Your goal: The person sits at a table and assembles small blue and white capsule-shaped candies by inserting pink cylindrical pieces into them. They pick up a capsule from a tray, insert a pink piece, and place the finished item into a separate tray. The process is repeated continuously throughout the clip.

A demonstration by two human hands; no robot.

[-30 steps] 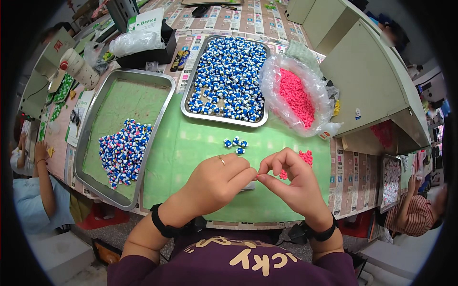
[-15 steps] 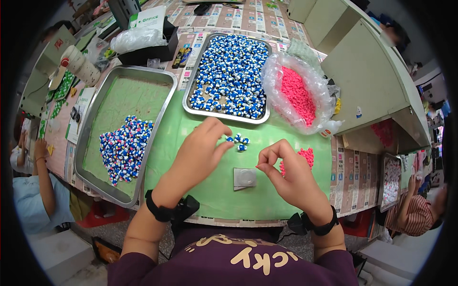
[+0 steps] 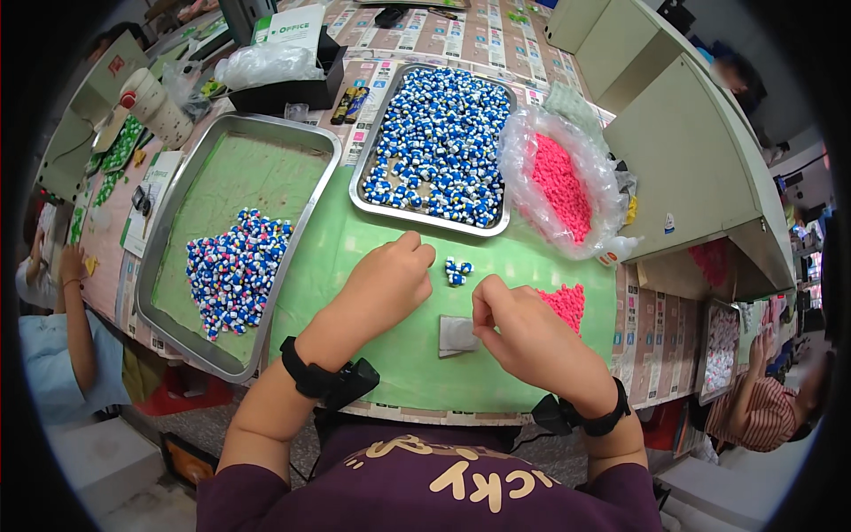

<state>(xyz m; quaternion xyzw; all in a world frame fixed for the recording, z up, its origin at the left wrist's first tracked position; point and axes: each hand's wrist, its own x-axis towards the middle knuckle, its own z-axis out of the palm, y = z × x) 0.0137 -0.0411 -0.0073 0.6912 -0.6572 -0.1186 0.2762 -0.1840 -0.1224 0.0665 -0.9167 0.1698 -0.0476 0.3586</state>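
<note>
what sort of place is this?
Probably a small-parts handwork workshop. Signs: a metal tray holding a pile of small blue, white and pink pieces, an open plastic bag of pink pieces, and other people, one in a striped top, at either side.

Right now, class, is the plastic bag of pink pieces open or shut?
Open: the plastic bag gapes wide, leaving the pink pieces inside exposed.
</note>
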